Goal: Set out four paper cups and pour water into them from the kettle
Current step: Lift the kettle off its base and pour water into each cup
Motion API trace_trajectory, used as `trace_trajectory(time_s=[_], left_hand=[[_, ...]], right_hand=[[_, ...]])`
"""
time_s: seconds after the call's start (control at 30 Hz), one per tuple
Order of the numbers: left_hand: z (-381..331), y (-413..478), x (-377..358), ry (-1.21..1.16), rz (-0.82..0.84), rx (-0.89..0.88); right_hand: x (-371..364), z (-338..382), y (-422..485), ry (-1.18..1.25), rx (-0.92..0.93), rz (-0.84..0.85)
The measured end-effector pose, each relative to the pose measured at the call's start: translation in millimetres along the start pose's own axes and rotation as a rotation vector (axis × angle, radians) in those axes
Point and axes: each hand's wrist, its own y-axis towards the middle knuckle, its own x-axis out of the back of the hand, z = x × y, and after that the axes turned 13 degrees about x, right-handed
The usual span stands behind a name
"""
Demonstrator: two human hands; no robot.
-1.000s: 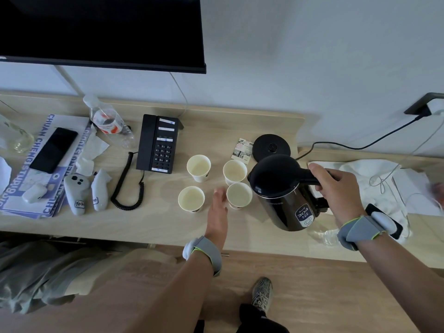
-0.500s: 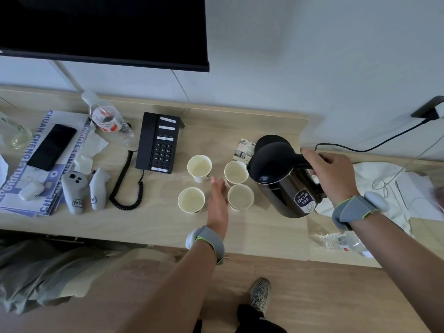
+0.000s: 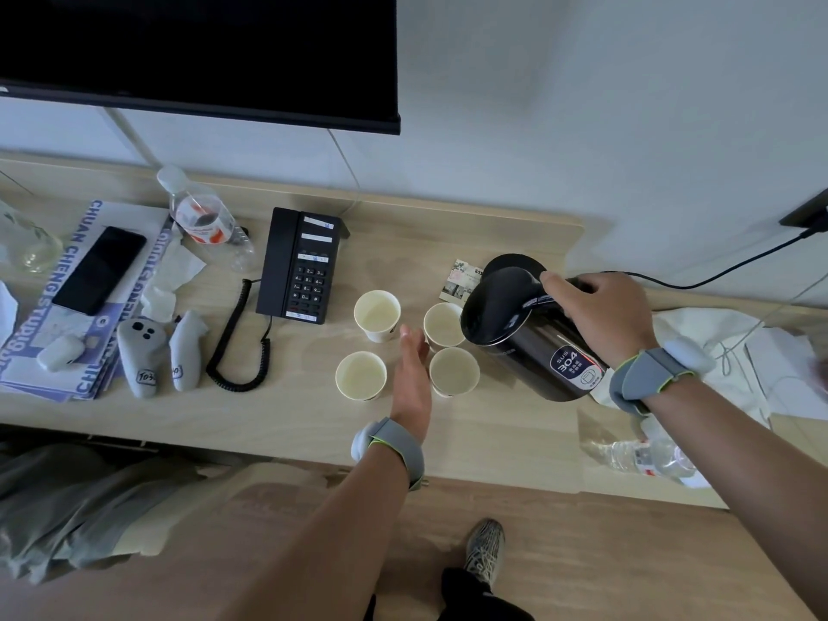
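Tilted kettle handle clasped in right hand fingers; left hand fingers straight between four cups.

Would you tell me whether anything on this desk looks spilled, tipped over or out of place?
No spill shows. Two plastic bottles lie on their sides: a red-labelled bottle left of the telephone, and a second bottle by the desk's front edge, where it might roll off. The kettle tilts in the right hand, for pouring.
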Motion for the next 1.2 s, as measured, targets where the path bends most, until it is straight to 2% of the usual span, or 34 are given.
trace_trajectory(time_s=[0.43,1.2], left_hand=[[4.5,5.8,-0.7,0.039,0.005,-0.022],[5.3,1.2,0.7,0.091,0.006,-0.043]], right_hand=[[-8.5,2.6,4.5,-0.141,-0.016,0.026],[-6.5,9.9,13.0,-0.216,0.001,0.072]])
